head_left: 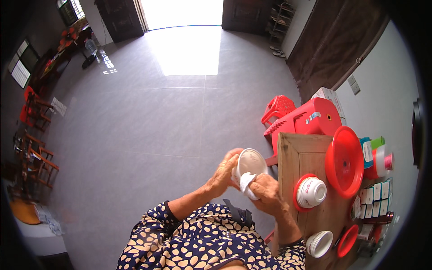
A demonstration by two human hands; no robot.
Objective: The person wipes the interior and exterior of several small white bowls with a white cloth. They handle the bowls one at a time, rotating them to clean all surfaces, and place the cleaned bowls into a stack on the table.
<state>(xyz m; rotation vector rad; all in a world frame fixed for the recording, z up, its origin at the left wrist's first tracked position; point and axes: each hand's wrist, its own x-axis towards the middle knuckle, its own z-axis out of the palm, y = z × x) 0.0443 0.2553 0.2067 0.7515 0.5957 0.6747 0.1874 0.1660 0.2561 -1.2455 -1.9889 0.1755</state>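
A white bowl [250, 161] is tilted up in front of my body, its inside facing me. My left hand [226, 173] grips it by the outer left side. In my right hand [266, 191] a white cloth [246, 182] is bunched and pressed over the bowl's near rim. To the right, on the wooden table [290, 168], a stack of upside-down white bowls [312, 191] rests on a red plate [299, 208]. Nearer to me, another stack of white bowls [320, 245] stands with the openings up.
A large red basin [344, 162] and a smaller red dish [348, 240] are on the table. Several small boxes [374, 200] line the wall. Stacked red plastic stools [306, 119] stand beyond the table; wooden chairs [39, 155] are at far left.
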